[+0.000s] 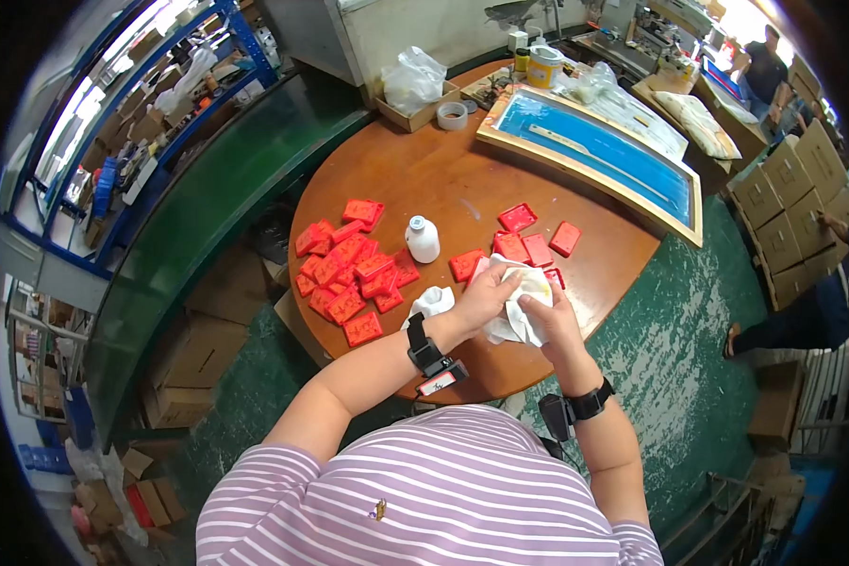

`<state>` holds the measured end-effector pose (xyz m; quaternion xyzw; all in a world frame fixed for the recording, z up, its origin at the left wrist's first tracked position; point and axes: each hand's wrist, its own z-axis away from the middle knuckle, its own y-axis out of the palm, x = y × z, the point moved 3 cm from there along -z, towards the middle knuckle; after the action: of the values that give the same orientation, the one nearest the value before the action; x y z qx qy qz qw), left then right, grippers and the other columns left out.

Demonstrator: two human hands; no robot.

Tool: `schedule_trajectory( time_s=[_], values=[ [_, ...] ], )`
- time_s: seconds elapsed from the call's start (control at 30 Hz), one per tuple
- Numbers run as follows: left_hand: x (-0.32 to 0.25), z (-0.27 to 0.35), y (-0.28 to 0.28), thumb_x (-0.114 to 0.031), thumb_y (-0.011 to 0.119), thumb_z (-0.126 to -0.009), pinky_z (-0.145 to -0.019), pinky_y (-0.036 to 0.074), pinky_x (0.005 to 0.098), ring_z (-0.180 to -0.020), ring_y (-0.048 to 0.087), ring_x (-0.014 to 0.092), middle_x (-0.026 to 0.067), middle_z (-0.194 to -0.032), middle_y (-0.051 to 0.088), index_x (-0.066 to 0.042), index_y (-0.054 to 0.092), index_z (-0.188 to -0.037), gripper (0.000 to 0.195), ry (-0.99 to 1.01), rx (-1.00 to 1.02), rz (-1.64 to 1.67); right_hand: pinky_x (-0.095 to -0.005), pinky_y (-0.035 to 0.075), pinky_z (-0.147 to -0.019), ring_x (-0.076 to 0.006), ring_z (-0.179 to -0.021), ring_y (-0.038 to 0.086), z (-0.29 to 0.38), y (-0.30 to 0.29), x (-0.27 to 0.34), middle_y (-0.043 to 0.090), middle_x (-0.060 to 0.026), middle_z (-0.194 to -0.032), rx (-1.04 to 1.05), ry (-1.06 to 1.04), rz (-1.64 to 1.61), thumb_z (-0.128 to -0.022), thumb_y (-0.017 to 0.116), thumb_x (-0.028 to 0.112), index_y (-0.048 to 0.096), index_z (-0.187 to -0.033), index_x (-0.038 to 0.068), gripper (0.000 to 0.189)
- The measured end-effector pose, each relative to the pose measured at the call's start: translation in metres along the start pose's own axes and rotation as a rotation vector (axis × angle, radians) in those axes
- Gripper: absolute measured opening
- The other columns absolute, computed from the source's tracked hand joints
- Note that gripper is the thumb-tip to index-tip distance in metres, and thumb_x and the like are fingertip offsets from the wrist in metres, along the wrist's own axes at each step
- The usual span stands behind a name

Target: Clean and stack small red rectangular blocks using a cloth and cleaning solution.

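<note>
Both my left hand [482, 293] and my right hand [553, 315] grip a white cloth [520, 322], holding it bunched over the near edge of the round wooden table [403, 170]. Whether a part lies inside the cloth is hidden. Just beyond my hands are several red plastic cases [512, 247], some flat and some overlapping. A larger heap of red plastic cases [350, 262] covers the table's left side. Between the two groups stands a white bottle [422, 240] with a grey top. A second crumpled white cloth [433, 301] rests beside my left forearm.
A wood-framed blue printing screen [594, 156] leans across the table's right rear. At the back are a cardboard tray [417, 117] with a plastic bag, a tape roll [452, 115] and a yellow-white tub [543, 67]. Stacked cartons [796, 191] and other people stand to the right.
</note>
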<state>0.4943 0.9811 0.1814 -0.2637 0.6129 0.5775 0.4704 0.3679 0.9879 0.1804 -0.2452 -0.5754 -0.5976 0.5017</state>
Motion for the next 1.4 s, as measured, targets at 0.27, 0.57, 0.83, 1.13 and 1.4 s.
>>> schedule_trajectory(
  time_s=[0.27,0.57,0.83,1.13,1.4],
  values=[
    [0.000,-0.014,-0.116,-0.005,0.058,-0.073,-0.077,0.042,0.0325,-0.086,0.052,0.020,0.0059,-0.092,0.053,-0.004,0.049,-0.100,0.029,0.746,-0.702,-0.943,-0.0290,0.050,-0.065,-0.0160,-0.076,0.060,0.006,-0.065,0.018,0.059,-0.0099,-0.090,-0.198,-0.036,-0.030,-0.074,0.057,-0.001,0.049,-0.106,-0.001,0.033],
    [0.018,-0.042,-0.203,-0.009,0.069,-0.059,-0.095,0.032,0.0384,-0.111,0.040,0.034,0.0223,-0.122,0.038,0.002,0.020,-0.128,0.085,0.299,-0.706,-0.997,-0.0254,0.048,-0.059,-0.0125,-0.068,0.058,0.058,-0.095,0.032,0.058,-0.0049,-0.082,-0.339,-0.103,-0.175,-0.079,0.058,0.010,0.052,-0.099,0.000,0.023],
    [0.016,-0.059,-0.201,-0.014,0.072,-0.059,-0.090,0.036,0.0379,-0.104,0.046,0.032,0.0203,-0.113,0.045,-0.001,0.031,-0.120,0.075,0.318,-0.694,-1.067,-0.0267,0.049,-0.064,-0.0155,-0.074,0.059,0.102,-0.111,0.020,0.059,-0.0090,-0.088,-0.449,-0.147,-0.185,-0.080,0.055,0.011,0.050,-0.102,-0.002,0.026],
    [-0.048,-0.028,-0.056,-0.010,0.075,-0.059,-0.087,0.039,0.0317,-0.100,0.048,0.021,0.0104,-0.106,0.048,-0.002,0.038,-0.112,0.066,0.534,-0.121,-0.948,-0.0307,0.051,-0.066,-0.0190,-0.075,0.061,0.101,-0.115,0.021,0.060,-0.0112,-0.090,-0.382,-0.182,-0.161,-0.080,0.052,0.005,0.050,-0.103,-0.002,0.025],
    [-0.051,-0.017,0.059,-0.021,0.075,-0.056,-0.082,0.040,0.0383,-0.095,0.050,0.028,0.0118,-0.104,0.050,-0.010,0.045,-0.112,0.064,0.591,0.224,-1.359,-0.0307,0.050,-0.070,-0.0187,-0.079,0.060,0.074,-0.099,0.026,0.059,-0.0104,-0.094,-0.275,-0.121,-0.236,-0.080,0.051,0.005,0.049,-0.106,-0.001,0.027]
  ],
)
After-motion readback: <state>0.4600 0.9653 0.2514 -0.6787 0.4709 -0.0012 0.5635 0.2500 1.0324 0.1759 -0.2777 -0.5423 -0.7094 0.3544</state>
